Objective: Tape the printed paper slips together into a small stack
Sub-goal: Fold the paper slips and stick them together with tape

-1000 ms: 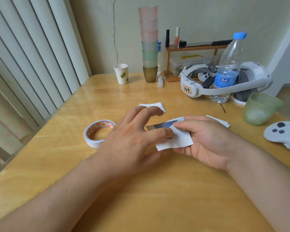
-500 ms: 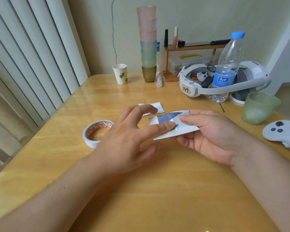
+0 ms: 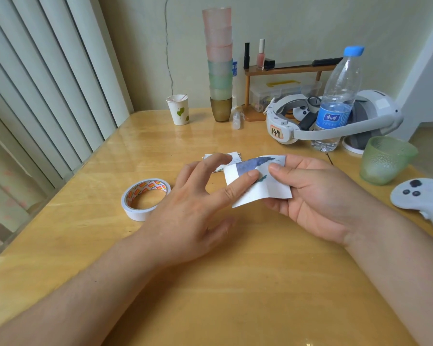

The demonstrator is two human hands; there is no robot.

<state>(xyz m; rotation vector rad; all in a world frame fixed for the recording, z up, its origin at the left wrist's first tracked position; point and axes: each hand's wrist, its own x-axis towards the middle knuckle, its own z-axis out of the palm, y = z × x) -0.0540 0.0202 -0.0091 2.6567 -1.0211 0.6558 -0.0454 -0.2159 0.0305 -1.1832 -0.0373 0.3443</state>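
Mid-frame, the right hand pinches a white paper slip printed with a blue-grey smear along its top. The left hand presses one straight finger onto it, the others spread wide. A tape roll lies lower left on the surface.

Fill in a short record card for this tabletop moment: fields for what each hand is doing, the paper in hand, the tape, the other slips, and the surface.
right hand: holds the printed slip, thumb on top, fingers beneath
left hand: thumb presses on the slip's face, fingers spread above
printed slip: white with a blue print, lifted off the table
tape roll: lies flat, left of the hands, untouched
other slips: on the table behind the left hand
table: glossy wood
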